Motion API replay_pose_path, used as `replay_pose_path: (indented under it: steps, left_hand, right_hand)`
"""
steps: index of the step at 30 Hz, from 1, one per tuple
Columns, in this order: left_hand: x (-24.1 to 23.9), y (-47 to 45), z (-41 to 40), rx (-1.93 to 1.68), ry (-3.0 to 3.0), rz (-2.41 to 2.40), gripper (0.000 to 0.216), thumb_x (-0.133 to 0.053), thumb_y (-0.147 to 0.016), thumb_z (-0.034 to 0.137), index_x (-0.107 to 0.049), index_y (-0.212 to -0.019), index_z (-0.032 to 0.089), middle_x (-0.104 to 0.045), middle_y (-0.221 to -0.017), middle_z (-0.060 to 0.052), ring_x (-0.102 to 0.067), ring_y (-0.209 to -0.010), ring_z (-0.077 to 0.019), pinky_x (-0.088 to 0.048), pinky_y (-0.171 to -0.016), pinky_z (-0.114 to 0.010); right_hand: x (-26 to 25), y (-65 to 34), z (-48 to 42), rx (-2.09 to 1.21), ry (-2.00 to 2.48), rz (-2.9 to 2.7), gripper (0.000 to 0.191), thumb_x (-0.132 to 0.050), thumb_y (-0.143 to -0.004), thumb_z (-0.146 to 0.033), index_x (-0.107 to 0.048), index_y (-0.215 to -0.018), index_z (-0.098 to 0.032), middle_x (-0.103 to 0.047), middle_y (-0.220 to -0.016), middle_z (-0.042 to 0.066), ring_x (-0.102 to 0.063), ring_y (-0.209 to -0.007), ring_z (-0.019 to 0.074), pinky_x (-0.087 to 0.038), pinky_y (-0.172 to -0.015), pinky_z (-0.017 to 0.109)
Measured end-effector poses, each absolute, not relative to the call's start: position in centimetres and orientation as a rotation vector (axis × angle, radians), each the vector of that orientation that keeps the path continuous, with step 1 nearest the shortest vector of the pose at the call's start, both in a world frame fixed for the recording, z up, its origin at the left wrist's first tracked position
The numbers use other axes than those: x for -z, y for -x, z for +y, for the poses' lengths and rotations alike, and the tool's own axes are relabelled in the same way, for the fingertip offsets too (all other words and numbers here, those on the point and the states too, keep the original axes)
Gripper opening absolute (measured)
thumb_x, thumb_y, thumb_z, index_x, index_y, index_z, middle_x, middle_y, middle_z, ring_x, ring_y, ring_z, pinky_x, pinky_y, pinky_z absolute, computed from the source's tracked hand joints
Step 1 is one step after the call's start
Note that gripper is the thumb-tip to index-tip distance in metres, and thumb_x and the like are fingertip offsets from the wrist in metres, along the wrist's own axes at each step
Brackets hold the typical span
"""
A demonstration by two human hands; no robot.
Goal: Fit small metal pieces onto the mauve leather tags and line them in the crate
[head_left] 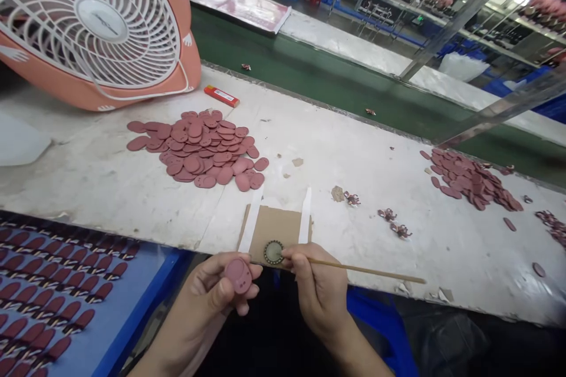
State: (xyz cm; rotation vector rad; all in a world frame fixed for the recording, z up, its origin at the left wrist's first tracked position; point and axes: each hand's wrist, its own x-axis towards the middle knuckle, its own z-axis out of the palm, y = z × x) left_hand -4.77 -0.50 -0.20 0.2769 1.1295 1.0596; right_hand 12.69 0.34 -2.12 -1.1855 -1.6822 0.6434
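Observation:
Between thumb and fingers, my left hand [210, 291] holds up an oval dusky-pink piece [239, 275] with small holes at its lower end. My right hand [321, 288] is closed around a thin wooden stick [375, 273] that slants out to the right. The stick's tip is over a small round dish with a beaded rim [273, 252], close to my right fingertips. That dish sits on a piece of brown cardboard [278, 221] fixed with white tape strips at the table's front edge.
A large heap of pink oval pieces [198, 150] lies beyond my left hand, another heap [473, 179] far right. An orange fan [104, 20] stands back left, near a red-and-yellow box [221, 96]. Small dark clusters [400, 230] lie right. A blue tray [145, 283] holds rows of pieces. Behind runs a green belt [309, 76].

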Motion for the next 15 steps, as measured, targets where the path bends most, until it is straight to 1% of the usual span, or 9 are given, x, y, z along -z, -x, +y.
replay_pose_path:
  steps: [4, 7, 10, 13, 15]
  left_hand:
    - [0.3, 4.8, -0.5, -1.053, -0.274, 1.095, 0.039, -0.094, -0.048, 0.048, -0.081, -0.076, 0.023, -0.077, -0.068, -0.002, -0.063, -0.054, -0.009, -0.048, -0.049, -0.013]
    - [0.4, 4.9, -0.5, -1.048, -0.279, 1.064, 0.038, -0.093, -0.049, 0.047, -0.081, -0.077, 0.023, -0.078, -0.069, -0.003, -0.064, -0.054, -0.0092, -0.049, -0.049, -0.013]
    - [0.8, 5.1, -0.5, -1.003, -0.312, 0.97, 0.034, -0.092, -0.054, 0.044, -0.081, -0.08, 0.025, -0.08, -0.074, -0.003, -0.068, -0.059, -0.0109, -0.051, -0.051, -0.013]
    - [1.2, 5.0, -0.6, -0.948, -0.332, 0.864, 0.031, -0.091, -0.057, 0.042, -0.082, -0.082, 0.025, -0.081, -0.077, -0.004, -0.071, -0.063, -0.0122, -0.053, -0.055, -0.014]
    - [1.2, 4.7, -0.6, -0.934, -0.33, 0.828, 0.031, -0.092, -0.057, 0.041, -0.082, -0.082, 0.026, -0.081, -0.077, -0.004, -0.069, -0.06, -0.0107, -0.054, -0.057, -0.014]
  right_hand:
    - [2.3, -12.7, 0.6, -0.66, 1.193, -1.681, 0.023, -0.046, -0.103, -0.019, -0.068, -0.101, -0.022, -0.067, -0.085, 0.001, -0.063, -0.073, 0.015, -0.05, -0.064, 0.024]
    - [2.3, -12.8, 0.3, -0.707, 1.183, -1.62, 0.023, -0.046, -0.104, -0.019, -0.069, -0.101, -0.022, -0.066, -0.083, 0.001, -0.062, -0.069, 0.0128, -0.049, -0.058, 0.02]
    - [1.5, -12.7, -0.6, -0.781, 1.18, -1.492, 0.027, -0.04, -0.108, -0.021, -0.066, -0.103, -0.022, -0.065, -0.081, 0.0, -0.061, -0.064, 0.0108, -0.049, -0.053, 0.018]
    - [-0.3, -12.4, -1.6, -0.83, 1.051, -1.374, 0.028, -0.038, -0.11, -0.027, -0.064, -0.104, -0.021, -0.064, -0.079, 0.002, -0.06, -0.063, 0.0119, -0.05, -0.051, 0.02]
    - [-1.5, -12.0, -2.0, -0.805, 0.948, -1.368, 0.028, -0.041, -0.11, -0.03, -0.066, -0.102, -0.018, -0.065, -0.076, 0.003, -0.059, -0.062, 0.0128, -0.05, -0.051, 0.022]
